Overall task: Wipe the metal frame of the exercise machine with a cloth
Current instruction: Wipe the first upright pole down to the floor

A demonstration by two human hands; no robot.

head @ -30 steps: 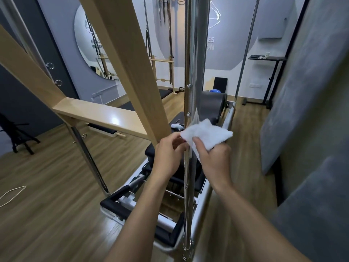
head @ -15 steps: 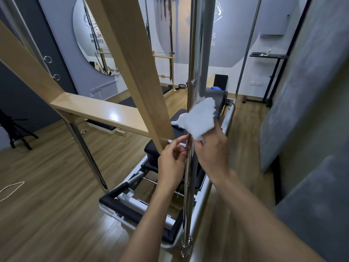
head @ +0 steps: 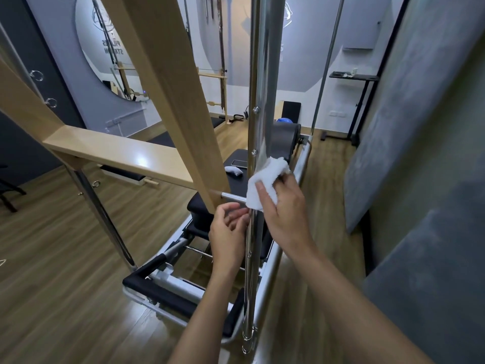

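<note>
A slanted wooden beam [head: 168,88] crosses the left of my view, and a short metal bar [head: 233,196] runs from its lower end rightward to the post [head: 258,74]. My left hand [head: 228,232] hangs just below that bar. Its fingers are loosely curled around nothing and their tips are right at the post's left side; I cannot tell whether they touch it.

The post is the chrome upright of the machine's frame. Its long axis runs straight up and down, from the top edge of my view to its foot near the floor.

The cloth [head: 265,179] is white and bunched, lying against the front and right of the post where the bar meets it. It sits above my right palm and sticks out past my fingertips, up and to the left. My right hand [head: 284,214] grips it, with my thumb [head: 262,191] flat across its front and my other fingers curled behind. On the far right stands a grey wall [head: 420,153].
</note>
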